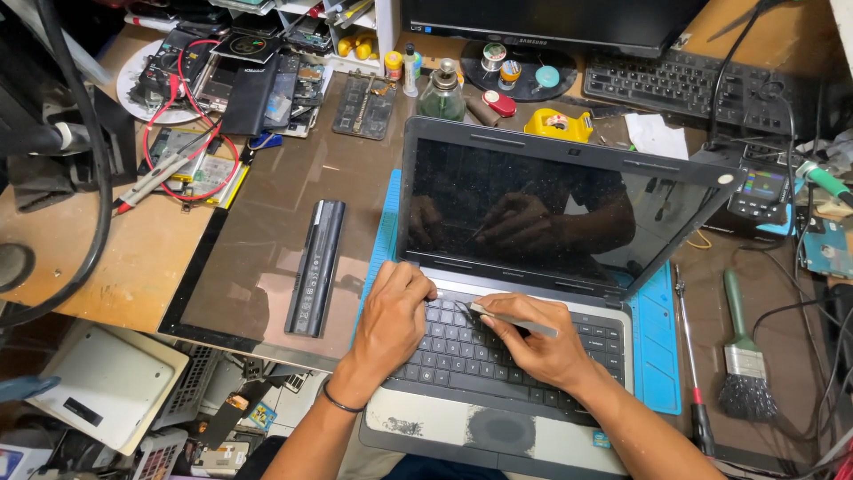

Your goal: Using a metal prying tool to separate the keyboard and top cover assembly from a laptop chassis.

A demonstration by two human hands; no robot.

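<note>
An open laptop point(551, 142) with a dark screen lies on a blue mat point(656, 338) in front of me. My left hand point(391, 311) rests on the upper left of the black keyboard point(462, 360), fingers pressing near the top row. My right hand point(533, 342) grips a thin metal tool point(511, 318), its tip pointing left at the keys near the keyboard's top edge, close to my left fingers. Both hands are mirrored in the screen.
A long black laptop battery point(316, 267) lies left of the laptop on a dark glass sheet point(258, 222). A brush point(742, 356) and a screwdriver point(689, 356) lie to the right. Phones, circuit boards, red and black probe leads, a bottle, a keyboard and a monitor crowd the back.
</note>
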